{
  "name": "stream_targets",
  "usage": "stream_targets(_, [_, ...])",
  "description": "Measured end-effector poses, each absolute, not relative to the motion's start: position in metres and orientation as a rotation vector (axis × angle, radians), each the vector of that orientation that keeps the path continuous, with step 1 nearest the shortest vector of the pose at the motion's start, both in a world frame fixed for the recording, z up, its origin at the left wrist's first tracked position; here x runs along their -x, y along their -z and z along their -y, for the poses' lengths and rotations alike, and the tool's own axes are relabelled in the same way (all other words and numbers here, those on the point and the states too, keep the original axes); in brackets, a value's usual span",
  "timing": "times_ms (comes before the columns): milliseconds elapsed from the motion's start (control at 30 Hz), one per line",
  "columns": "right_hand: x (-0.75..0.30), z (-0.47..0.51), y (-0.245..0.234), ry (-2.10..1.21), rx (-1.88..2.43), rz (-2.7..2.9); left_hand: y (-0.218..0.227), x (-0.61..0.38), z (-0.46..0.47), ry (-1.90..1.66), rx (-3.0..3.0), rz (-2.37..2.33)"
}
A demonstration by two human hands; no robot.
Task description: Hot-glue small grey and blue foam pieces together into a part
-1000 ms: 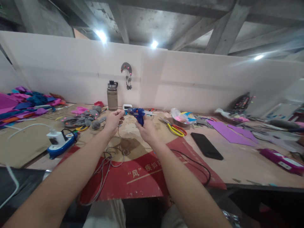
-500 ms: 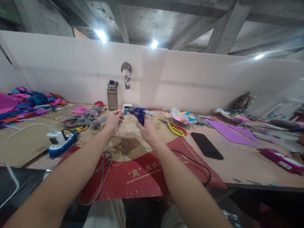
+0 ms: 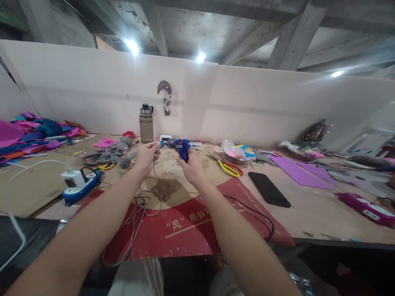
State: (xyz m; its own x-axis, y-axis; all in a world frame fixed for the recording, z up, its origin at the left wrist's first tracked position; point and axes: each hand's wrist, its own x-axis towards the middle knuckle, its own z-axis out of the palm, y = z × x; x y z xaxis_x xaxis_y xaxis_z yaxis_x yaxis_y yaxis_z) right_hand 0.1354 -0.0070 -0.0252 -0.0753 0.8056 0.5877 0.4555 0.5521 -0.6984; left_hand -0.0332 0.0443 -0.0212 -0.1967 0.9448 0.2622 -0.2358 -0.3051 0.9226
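Note:
My right hand (image 3: 191,164) is closed around the handle of a blue glue gun (image 3: 182,150), its nozzle aimed left. Facing the nozzle, my left hand (image 3: 148,155) pinches a small teal piece (image 3: 162,144) between thumb and fingertips; its exact kind is too small to make out. The nozzle tip is very close to the piece, and I cannot tell whether they touch. Below the left hand, thin grey cord (image 3: 143,203) lies in loose loops on the red and tan cardboard sheet (image 3: 191,236).
Left are a blue power strip (image 3: 80,190), grey felt pieces (image 3: 114,152) and colourful felt scraps (image 3: 33,133). A bottle (image 3: 146,125) stands behind. Right lie yellow-handled scissors (image 3: 228,167), a black phone (image 3: 268,189), purple sheets (image 3: 299,172) and a bowl of bagged pieces (image 3: 239,154).
The glue gun has turned very slightly in my right hand's grip. Both hands stay nearly in place, and the teal piece is still pinched in my left.

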Motion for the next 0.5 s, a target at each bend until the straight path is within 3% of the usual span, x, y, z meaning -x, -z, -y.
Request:
stream_targets(267, [-0.143,-0.002,0.025,-0.85,0.967,1.414,0.017,0.032,-0.039,-1.66,-1.104,-0.953])
stream_targets(500, [-0.168,-0.029,0.059,-0.482,1.447,1.662,0.019,0.029,-0.04,-1.557,-1.179,-0.91])
